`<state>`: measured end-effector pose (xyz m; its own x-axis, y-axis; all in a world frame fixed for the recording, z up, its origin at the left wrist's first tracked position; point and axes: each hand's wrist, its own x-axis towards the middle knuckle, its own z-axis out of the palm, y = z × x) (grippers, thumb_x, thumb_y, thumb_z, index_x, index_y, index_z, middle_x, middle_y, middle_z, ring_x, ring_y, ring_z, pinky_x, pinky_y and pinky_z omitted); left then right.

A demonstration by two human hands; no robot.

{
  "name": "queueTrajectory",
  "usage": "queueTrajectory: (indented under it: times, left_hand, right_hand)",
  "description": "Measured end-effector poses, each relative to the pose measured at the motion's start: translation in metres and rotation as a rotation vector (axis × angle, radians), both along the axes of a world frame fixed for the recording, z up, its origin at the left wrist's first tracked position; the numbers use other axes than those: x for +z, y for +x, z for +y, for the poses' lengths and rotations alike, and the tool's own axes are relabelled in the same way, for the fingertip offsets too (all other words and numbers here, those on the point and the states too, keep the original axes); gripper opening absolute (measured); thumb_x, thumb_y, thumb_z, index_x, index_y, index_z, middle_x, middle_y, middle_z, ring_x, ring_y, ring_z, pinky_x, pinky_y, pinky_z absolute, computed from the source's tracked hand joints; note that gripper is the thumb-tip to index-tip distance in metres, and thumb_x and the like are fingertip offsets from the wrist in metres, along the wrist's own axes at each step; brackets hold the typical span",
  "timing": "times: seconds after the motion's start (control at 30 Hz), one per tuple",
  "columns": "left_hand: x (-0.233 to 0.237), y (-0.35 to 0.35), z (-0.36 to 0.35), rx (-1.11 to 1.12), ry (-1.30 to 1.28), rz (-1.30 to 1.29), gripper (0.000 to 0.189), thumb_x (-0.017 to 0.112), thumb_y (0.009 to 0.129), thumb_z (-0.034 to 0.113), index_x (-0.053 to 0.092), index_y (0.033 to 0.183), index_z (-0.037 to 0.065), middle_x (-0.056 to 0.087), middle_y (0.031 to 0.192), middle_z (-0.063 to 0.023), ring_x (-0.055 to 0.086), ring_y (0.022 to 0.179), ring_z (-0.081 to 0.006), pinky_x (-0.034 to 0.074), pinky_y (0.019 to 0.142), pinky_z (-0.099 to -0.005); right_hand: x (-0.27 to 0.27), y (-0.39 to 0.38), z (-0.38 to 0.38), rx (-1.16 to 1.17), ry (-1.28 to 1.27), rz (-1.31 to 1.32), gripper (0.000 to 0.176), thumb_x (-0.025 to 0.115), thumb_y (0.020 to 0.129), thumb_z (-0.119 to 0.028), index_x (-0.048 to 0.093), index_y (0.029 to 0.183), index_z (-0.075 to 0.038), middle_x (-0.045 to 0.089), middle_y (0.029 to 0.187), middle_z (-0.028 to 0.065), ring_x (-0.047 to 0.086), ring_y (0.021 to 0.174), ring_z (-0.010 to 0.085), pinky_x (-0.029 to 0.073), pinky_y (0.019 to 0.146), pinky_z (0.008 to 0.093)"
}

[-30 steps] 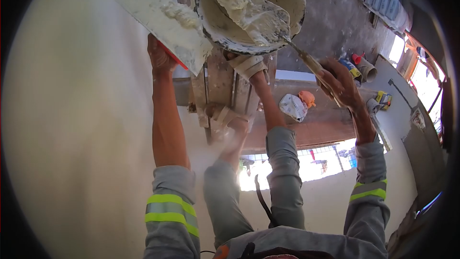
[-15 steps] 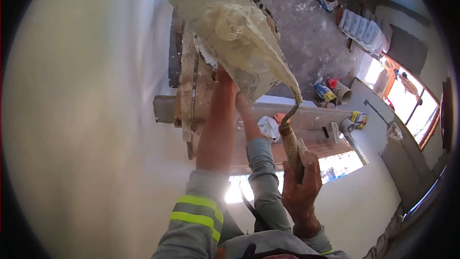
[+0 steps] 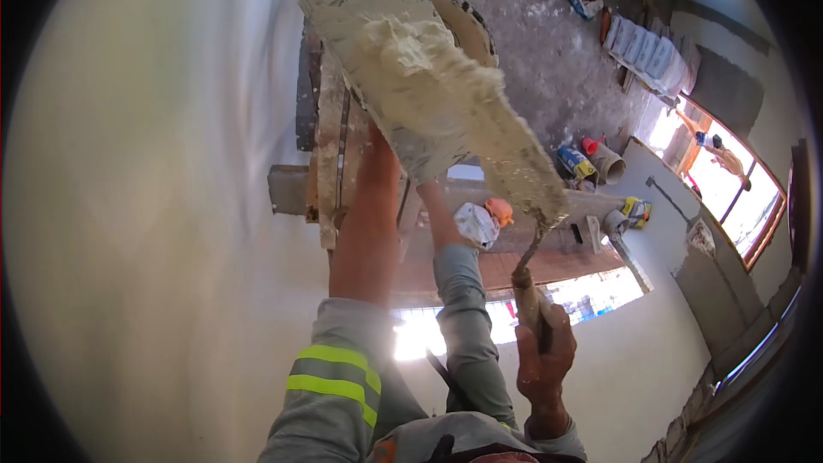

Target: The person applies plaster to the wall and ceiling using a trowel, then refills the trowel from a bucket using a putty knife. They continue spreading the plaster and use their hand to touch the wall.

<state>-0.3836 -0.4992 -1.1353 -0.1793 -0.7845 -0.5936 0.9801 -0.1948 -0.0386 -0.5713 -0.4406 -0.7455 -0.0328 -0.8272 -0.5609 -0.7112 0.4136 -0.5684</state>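
We tag plaster-loading: right hand (image 3: 542,364) fingers clenched on trowel (image 3: 527,178) handle, lower centre, pressing plaster (image 3: 411,51) onto hawk (image 3: 343,0), upper centre. Left hand (image 3: 382,144) under hawk, grip hidden, cannot tell. Next likely needs a level hawk.

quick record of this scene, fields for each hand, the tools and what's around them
left arm: raised under the hawk; hand hidden behind it
right hand: closed on the trowel handle
trowel: blade lies along the hawk's edge, coated in plaster
plaster: heaped on the hawk
bucket: partly hidden behind the hawk, on planks
wall: pale, smooth, to the left
floor: far below, grey, with scattered bags and cans
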Motion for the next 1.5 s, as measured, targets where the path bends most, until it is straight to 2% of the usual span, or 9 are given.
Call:
queueTrajectory:
  times: [0.1, 0.37, 0.5, 0.6, 0.67, 0.87, 1.07, 1.37, 1.5]
  left_hand:
    - [-0.005, 0.006, 0.004, -0.019, 0.001, -0.001, 0.037, 0.058, 0.093, 0.037, 0.055, 0.113, 0.006, 0.053, 0.103, -0.0056, 0.054, 0.087, -0.0209, 0.051, 0.074, -0.0366]
    - [-0.004, 0.047, 0.022, -0.094, 0.016, -0.024, 0.033, 0.057, 0.094, 0.035, 0.055, 0.108, 0.005, 0.049, 0.098, -0.0048, 0.051, 0.082, -0.019, 0.049, 0.07, -0.0343]
    - [-0.01, 0.082, 0.025, -0.118, -0.034, -0.047, 0.031, 0.057, 0.095, 0.034, 0.055, 0.106, 0.005, 0.048, 0.096, -0.0043, 0.049, 0.08, -0.018, 0.048, 0.068, -0.0332]
    - [-0.012, 0.107, 0.024, -0.126, -0.098, -0.042, 0.03, 0.056, 0.095, 0.033, 0.055, 0.104, 0.004, 0.046, 0.094, -0.004, 0.048, 0.078, -0.0173, 0.047, 0.066, -0.0323]
    - [-0.008, 0.121, 0.019, -0.111, -0.169, -0.013, 0.029, 0.056, 0.096, 0.032, 0.055, 0.103, 0.004, 0.046, 0.093, -0.0038, 0.047, 0.076, -0.0168, 0.047, 0.065, -0.0318]
    - [0.017, 0.115, -0.006, -0.05, -0.444, 0.318, 0.028, 0.055, 0.096, 0.031, 0.055, 0.1, 0.004, 0.043, 0.089, -0.0032, 0.045, 0.072, -0.0154, 0.046, 0.062, -0.0301]
    - [0.021, 0.072, -0.033, 0.018, -0.669, 0.363, 0.023, 0.061, 0.093, 0.024, 0.053, 0.096, 0.003, 0.036, 0.091, -0.0025, 0.039, 0.067, -0.014, 0.045, 0.061, -0.0273]
    - [0.007, 0.066, -0.033, 0.008, -0.576, -0.001, 0.032, 0.062, 0.092, 0.027, 0.051, 0.11, 0.003, 0.041, 0.105, -0.0072, 0.046, 0.081, -0.0196, 0.048, 0.07, -0.0316]
    - [0.018, 0.07, -0.021, -0.033, -0.591, -0.122, 0.036, 0.062, 0.092, 0.029, 0.05, 0.115, 0.004, 0.042, 0.11, -0.0089, 0.048, 0.087, -0.0218, 0.049, 0.074, -0.0332]
  right_hand:
    - [-0.003, -0.026, -0.001, -0.191, 0.033, -0.093, 0.028, 0.063, 0.083, -0.003, 0.053, 0.108, 0.005, 0.058, 0.085, 0.0081, 0.053, 0.067, 0.013, 0.043, 0.058, 0.027]
    - [-0.066, -0.051, -0.042, -0.207, 0.028, -0.362, 0.031, 0.058, 0.094, -0.009, 0.048, 0.121, 0.002, 0.062, 0.083, 0.0097, 0.051, 0.057, 0.0059, 0.04, 0.048, 0.0204]
    - [-0.093, -0.051, -0.04, -0.164, 0.034, -0.254, 0.024, 0.06, 0.093, -0.011, 0.054, 0.113, 0.002, 0.063, 0.086, 0.0071, 0.054, 0.066, 0.0079, 0.045, 0.057, 0.0252]
    - [-0.123, -0.032, -0.073, 0.16, 0.07, 0.125, 0.023, 0.061, 0.09, -0.012, 0.054, 0.108, 0.001, 0.063, 0.087, 0.0204, 0.063, 0.075, 0.0373, 0.049, 0.066, 0.0402]
    - [-0.165, -0.02, -0.093, 0.233, -0.007, 0.135, 0.022, 0.058, 0.089, -0.013, 0.053, 0.107, -0.001, 0.061, 0.089, 0.0259, 0.059, 0.082, 0.0475, 0.048, 0.071, 0.0476]
    - [-0.235, 0.011, -0.118, 0.384, -0.085, 0.248, 0.021, 0.059, 0.089, -0.012, 0.051, 0.103, 0.001, 0.061, 0.094, 0.0285, 0.056, 0.088, 0.0505, 0.044, 0.072, 0.0529]
    - [-0.261, 0.012, -0.101, 0.345, -0.103, 0.223, 0.021, 0.06, 0.088, -0.011, 0.052, 0.103, 0.001, 0.061, 0.091, 0.0301, 0.056, 0.087, 0.0508, 0.044, 0.073, 0.0527]
    - [-0.259, 0.014, -0.086, 0.329, -0.219, 0.326, 0.014, 0.058, 0.088, -0.012, 0.054, 0.093, 0.001, 0.062, 0.094, 0.027, 0.058, 0.093, 0.0463, 0.044, 0.077, 0.0521]
    - [-0.238, 0.035, -0.093, 0.443, -0.621, -0.08, 0.018, 0.059, 0.088, -0.011, 0.058, 0.103, 0.0, 0.061, 0.103, 0.0214, 0.057, 0.101, 0.0396, 0.045, 0.086, 0.0461]
